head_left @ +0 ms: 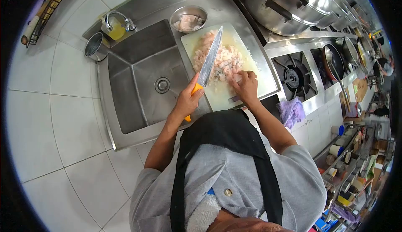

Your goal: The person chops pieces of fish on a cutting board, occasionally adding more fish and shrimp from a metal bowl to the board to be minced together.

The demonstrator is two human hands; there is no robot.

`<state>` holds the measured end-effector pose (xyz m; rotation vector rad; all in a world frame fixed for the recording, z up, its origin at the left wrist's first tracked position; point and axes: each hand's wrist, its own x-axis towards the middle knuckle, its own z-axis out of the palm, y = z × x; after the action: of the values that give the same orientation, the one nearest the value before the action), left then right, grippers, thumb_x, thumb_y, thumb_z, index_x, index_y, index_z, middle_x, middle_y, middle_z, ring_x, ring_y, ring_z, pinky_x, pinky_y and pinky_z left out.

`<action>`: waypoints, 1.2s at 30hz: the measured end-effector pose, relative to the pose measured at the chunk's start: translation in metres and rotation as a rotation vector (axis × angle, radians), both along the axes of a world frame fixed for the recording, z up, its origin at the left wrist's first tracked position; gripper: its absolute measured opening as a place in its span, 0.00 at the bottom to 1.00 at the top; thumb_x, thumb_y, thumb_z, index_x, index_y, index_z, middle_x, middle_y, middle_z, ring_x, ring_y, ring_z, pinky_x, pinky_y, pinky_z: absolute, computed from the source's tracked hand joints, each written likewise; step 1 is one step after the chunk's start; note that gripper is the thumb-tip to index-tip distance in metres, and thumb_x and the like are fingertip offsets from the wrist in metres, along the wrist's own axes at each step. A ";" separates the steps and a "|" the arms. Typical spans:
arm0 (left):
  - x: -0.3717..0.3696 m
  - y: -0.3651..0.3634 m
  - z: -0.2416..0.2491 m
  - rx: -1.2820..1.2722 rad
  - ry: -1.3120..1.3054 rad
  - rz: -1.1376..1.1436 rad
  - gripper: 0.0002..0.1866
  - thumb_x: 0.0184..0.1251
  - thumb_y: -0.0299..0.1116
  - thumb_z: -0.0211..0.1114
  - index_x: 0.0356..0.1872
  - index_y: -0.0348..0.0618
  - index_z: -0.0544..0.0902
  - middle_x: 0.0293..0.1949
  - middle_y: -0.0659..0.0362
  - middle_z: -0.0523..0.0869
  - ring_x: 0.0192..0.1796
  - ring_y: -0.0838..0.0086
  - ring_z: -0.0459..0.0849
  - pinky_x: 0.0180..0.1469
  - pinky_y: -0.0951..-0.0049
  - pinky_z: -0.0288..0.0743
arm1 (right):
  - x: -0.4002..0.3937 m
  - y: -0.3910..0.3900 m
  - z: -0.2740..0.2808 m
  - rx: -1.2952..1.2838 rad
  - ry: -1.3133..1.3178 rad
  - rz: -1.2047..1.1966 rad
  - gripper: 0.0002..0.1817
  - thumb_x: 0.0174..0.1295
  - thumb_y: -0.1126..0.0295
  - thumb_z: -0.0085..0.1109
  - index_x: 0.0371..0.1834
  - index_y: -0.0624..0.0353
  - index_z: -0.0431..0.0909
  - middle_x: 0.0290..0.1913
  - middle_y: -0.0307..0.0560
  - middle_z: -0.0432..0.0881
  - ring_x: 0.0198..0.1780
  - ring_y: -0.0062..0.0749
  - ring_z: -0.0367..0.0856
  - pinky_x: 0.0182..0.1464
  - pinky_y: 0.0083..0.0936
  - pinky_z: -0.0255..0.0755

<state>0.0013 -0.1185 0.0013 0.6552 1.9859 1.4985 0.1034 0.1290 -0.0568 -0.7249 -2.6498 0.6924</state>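
My left hand (pixel 187 101) is wrapped round the orange handle of a large knife (pixel 210 57), whose long blade points up and away over the board. Chopped pale pink meat (pixel 228 59) is spread across the upper and middle part of the light cutting board (pixel 217 96). At the right edge of the pile, my right hand (pixel 246 85) has its fingers curled on a pale piece. A small dark object (pixel 235 99) lies on the board just below that hand. Behind the board, a metal bowl (pixel 189 18) holds larger pale pieces.
A steel sink (pixel 142 81) lies left of the board, with a faucet (pixel 119 21) and metal container (pixel 97 46) behind it. On the right are a gas burner (pixel 294 77), a purple cloth (pixel 291 112), a large pot (pixel 289 6) and a pan (pixel 333 62).
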 end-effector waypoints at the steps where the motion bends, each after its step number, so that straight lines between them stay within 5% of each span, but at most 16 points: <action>1: -0.001 0.001 -0.003 0.009 0.030 -0.011 0.33 0.76 0.34 0.61 0.79 0.45 0.62 0.30 0.61 0.78 0.26 0.82 0.72 0.31 0.77 0.71 | 0.003 -0.004 0.007 0.048 -0.014 -0.022 0.30 0.63 0.54 0.67 0.65 0.55 0.74 0.62 0.64 0.74 0.65 0.57 0.72 0.62 0.55 0.67; 4: -0.002 0.007 0.002 0.008 0.020 -0.046 0.33 0.76 0.33 0.61 0.79 0.45 0.63 0.31 0.61 0.78 0.27 0.82 0.72 0.32 0.77 0.71 | -0.014 0.001 -0.027 0.281 0.212 -0.020 0.32 0.69 0.53 0.57 0.71 0.60 0.68 0.69 0.67 0.71 0.72 0.60 0.66 0.71 0.59 0.58; 8: 0.001 0.017 0.010 -0.001 -0.037 -0.110 0.33 0.75 0.32 0.61 0.79 0.46 0.63 0.32 0.61 0.79 0.26 0.82 0.72 0.32 0.77 0.71 | -0.039 -0.008 -0.040 0.143 0.048 -0.117 0.34 0.76 0.51 0.43 0.75 0.67 0.63 0.76 0.66 0.64 0.78 0.62 0.59 0.78 0.59 0.47; 11: 0.002 0.023 0.025 -0.062 -0.010 -0.151 0.34 0.75 0.32 0.62 0.79 0.49 0.62 0.33 0.58 0.80 0.29 0.79 0.74 0.35 0.74 0.73 | -0.040 -0.009 -0.029 0.140 0.016 -0.142 0.33 0.77 0.54 0.45 0.75 0.69 0.62 0.76 0.67 0.64 0.78 0.59 0.59 0.79 0.52 0.47; 15: 0.005 0.023 0.032 -0.110 0.220 -0.210 0.32 0.77 0.36 0.60 0.79 0.51 0.63 0.37 0.48 0.83 0.37 0.62 0.83 0.45 0.61 0.77 | -0.004 0.021 -0.015 -0.558 0.517 -0.105 0.29 0.73 0.64 0.58 0.73 0.66 0.66 0.73 0.65 0.68 0.76 0.50 0.66 0.75 0.36 0.60; 20: 0.019 0.025 0.043 -0.414 0.490 -0.394 0.30 0.79 0.38 0.53 0.79 0.50 0.60 0.46 0.36 0.83 0.47 0.39 0.83 0.52 0.48 0.77 | 0.031 0.035 0.005 -0.183 0.231 0.275 0.22 0.62 0.68 0.68 0.59 0.60 0.76 0.59 0.58 0.77 0.63 0.56 0.75 0.66 0.41 0.71; 29: 0.025 0.045 0.051 -0.612 0.386 -0.533 0.31 0.78 0.33 0.54 0.79 0.44 0.58 0.52 0.33 0.82 0.54 0.37 0.81 0.56 0.50 0.75 | 0.013 0.044 0.012 -0.372 0.155 0.291 0.18 0.60 0.70 0.69 0.52 0.60 0.79 0.51 0.53 0.80 0.55 0.50 0.80 0.57 0.37 0.74; 32: 0.012 0.086 -0.027 -0.271 0.570 -0.424 0.31 0.78 0.33 0.54 0.79 0.45 0.58 0.54 0.33 0.82 0.56 0.37 0.81 0.57 0.50 0.75 | 0.011 0.047 0.012 -0.316 0.125 0.304 0.21 0.60 0.69 0.68 0.56 0.60 0.78 0.52 0.56 0.79 0.55 0.57 0.79 0.58 0.41 0.75; 36: -0.001 0.099 -0.011 -0.308 0.481 -0.449 0.32 0.77 0.32 0.54 0.79 0.46 0.58 0.55 0.33 0.81 0.57 0.39 0.81 0.59 0.50 0.74 | 0.015 0.048 0.019 -0.355 0.113 0.282 0.24 0.59 0.69 0.70 0.59 0.59 0.77 0.53 0.56 0.79 0.55 0.56 0.80 0.57 0.40 0.76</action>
<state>-0.0002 -0.0198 -0.0099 1.3101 2.1513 0.7949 0.1181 0.1773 -0.0379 -0.3808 -2.5761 1.2638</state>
